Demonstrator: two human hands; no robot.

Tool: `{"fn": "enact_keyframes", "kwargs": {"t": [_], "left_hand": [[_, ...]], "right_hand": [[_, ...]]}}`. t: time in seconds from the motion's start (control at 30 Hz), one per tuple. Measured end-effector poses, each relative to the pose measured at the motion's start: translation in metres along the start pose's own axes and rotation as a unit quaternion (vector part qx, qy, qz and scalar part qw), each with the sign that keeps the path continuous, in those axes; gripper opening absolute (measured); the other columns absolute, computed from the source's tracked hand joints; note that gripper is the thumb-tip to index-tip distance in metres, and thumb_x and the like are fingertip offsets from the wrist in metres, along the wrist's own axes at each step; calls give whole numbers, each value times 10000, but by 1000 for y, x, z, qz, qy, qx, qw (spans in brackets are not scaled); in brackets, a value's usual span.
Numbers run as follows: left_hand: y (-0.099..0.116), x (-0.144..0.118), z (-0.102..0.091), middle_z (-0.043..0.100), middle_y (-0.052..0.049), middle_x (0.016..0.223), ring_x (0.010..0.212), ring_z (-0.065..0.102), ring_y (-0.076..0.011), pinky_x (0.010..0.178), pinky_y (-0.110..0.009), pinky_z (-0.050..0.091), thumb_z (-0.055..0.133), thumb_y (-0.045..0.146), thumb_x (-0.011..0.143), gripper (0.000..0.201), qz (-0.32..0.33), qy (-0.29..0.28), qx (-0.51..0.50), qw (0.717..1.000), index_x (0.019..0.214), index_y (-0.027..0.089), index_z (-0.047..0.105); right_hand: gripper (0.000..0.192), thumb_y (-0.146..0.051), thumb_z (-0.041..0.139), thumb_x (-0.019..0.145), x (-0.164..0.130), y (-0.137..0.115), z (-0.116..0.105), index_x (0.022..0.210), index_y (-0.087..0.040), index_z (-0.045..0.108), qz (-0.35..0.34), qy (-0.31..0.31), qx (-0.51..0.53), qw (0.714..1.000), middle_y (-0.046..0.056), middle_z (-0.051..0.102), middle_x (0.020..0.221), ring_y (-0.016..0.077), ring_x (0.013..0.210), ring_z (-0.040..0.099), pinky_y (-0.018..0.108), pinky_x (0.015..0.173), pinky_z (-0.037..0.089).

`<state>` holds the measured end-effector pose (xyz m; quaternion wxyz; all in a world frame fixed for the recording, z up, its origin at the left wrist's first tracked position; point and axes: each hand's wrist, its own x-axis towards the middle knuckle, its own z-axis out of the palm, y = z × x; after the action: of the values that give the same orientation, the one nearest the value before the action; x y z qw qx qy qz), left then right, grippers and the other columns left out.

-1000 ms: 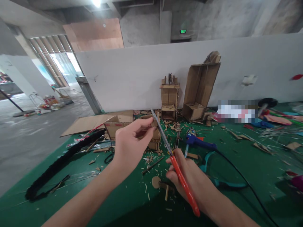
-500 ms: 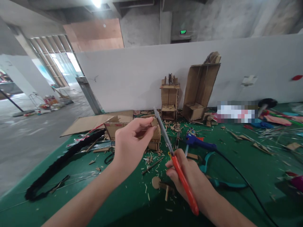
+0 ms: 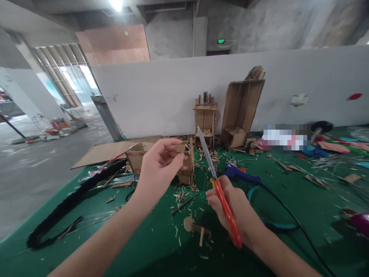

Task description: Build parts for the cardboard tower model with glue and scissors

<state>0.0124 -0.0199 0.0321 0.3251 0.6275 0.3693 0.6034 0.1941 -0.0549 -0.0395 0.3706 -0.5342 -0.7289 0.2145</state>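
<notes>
My left hand (image 3: 160,169) is raised over the green table and pinches a small cardboard piece (image 3: 181,148) between thumb and fingertips. My right hand (image 3: 235,209) grips red-handled scissors (image 3: 221,198), their blades closed and pointing up and away, a short gap to the right of the cardboard piece. Below the hands lie cardboard scraps and a small round cardboard disc (image 3: 188,223).
A small cardboard box (image 3: 186,163) sits behind my left hand. A blue glue gun (image 3: 240,175) with a black cord lies to the right. A cardboard tower (image 3: 205,117) and an open carton (image 3: 242,107) stand against the white wall. A black braided strip (image 3: 72,200) lies left.
The scissors have moved right, away from the cardboard piece, opening a gap. My left hand has tipped the piece slightly. The view has shifted a little.
</notes>
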Motion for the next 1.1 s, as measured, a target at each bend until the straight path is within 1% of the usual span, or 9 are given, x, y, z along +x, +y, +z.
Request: {"fn": "enact_keyframes", "kwargs": {"t": [0.13,0.27,0.37,0.5,0.57,0.67,0.8,1.0,1.1], "left_hand": [[0,0,1,633,-30,793,745,655,-159,607,-271,611,640,227,788,226,-43,-2,-53,998,1003,165,605],[1,1,2,628,-19,760,682,660,-147,576,-263,609,671,246,771,198,-63,11,-73,995,919,154,579],[-1,2,1,630,-8,738,648,663,-147,550,-262,603,683,246,760,201,-65,11,-72,995,887,162,551],[-3,3,-2,650,-3,738,641,671,-148,543,-250,591,672,218,769,194,-51,5,-80,995,884,186,519],[-3,4,-3,669,-14,781,624,671,-143,549,-253,587,658,205,778,195,-50,7,-85,995,900,195,506],[-3,5,-4,667,-17,813,615,667,-142,543,-263,582,645,201,786,191,-40,5,-76,996,927,207,515],[-3,6,-4,629,-6,798,618,648,-140,505,-254,563,634,188,783,176,-41,5,-86,995,937,214,553],[-2,6,-4,567,16,730,609,592,-118,464,-223,523,577,179,805,134,-69,8,-169,983,933,219,579],[-1,6,-5,555,24,723,594,568,-103,450,-201,509,590,216,807,168,-47,21,-127,990,975,225,590]], "right_hand": [[221,-415,479,838,-2,0,2,852,-238,348,-3,-7,32,999,24,621,693,163,521,591,260,459,402],[230,-430,454,858,-3,2,0,921,-223,373,-21,-16,-4,1000,37,627,700,175,520,594,267,456,366],[279,-461,467,837,0,1,-4,933,-211,390,-7,-8,-76,997,38,633,663,199,515,606,268,456,340],[296,-514,417,840,4,-2,-8,852,-218,426,-22,6,-220,975,41,632,616,250,528,621,275,473,301],[304,-523,382,856,5,-2,-9,796,-227,418,-20,9,-238,971,37,627,599,245,516,613,274,473,296],[306,-533,408,843,6,-1,-11,780,-234,392,-7,21,-206,978,28,616,589,226,505,594,273,470,318],[283,-513,441,834,8,2,-12,790,-237,401,-2,39,-113,993,2,584,566,185,487,563,267,476,367],[325,-508,541,772,7,6,-6,881,-216,448,22,7,-17,1000,52,639,751,198,619,603,301,557,448],[299,-467,520,791,2,2,-7,918,-211,431,-1,-22,20,1000,18,582,712,159,550,542,272,502,412]]}}
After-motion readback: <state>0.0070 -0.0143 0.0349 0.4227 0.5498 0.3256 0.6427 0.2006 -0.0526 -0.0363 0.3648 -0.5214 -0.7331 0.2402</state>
